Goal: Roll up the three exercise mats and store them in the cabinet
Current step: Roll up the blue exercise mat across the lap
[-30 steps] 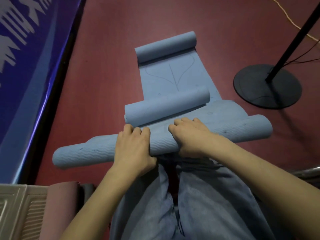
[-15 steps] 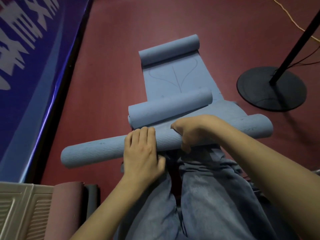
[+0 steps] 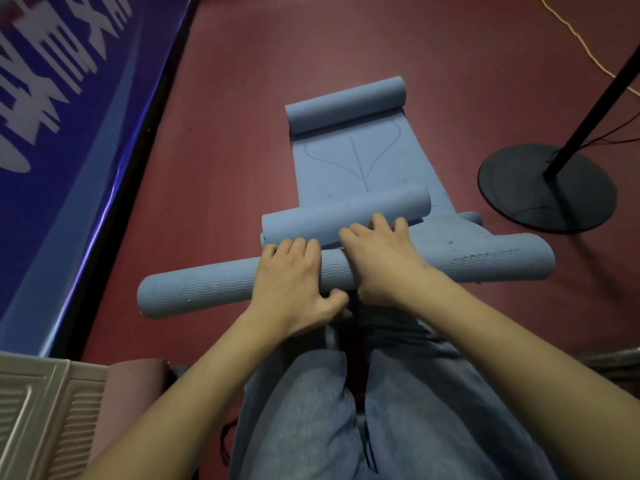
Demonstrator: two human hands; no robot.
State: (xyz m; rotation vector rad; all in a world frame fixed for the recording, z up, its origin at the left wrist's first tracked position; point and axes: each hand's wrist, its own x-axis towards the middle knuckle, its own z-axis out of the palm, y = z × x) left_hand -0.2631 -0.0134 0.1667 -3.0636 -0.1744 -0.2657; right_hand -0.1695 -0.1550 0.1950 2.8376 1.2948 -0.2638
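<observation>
A: What sits nearest, at the bottom of the frame?

B: Legs in blue jeans (image 3: 346, 410), with a ribbed cream panel (image 3: 31, 410) and a maroon roll (image 3: 131, 393) in the lower left corner.

A: And the hands?

B: At centre frame, both lie on the nearest blue mat roll (image 3: 207, 289), which stretches across the frame. The left hand (image 3: 294, 285) curls over the roll with its thumb tucked underneath, grasping it. The right hand (image 3: 381, 261) presses on top, fingers reaching forward, released rather than clenched.

A: Beyond them?

B: A second blue roll (image 3: 346, 216) touches the fingertips. Farther up, a flat blue mat (image 3: 346, 157) with its far end rolled lies on the red floor (image 3: 225, 133). A black stand base (image 3: 547, 188) is at the right; a blue banner (image 3: 52, 98) fills the upper left.
</observation>
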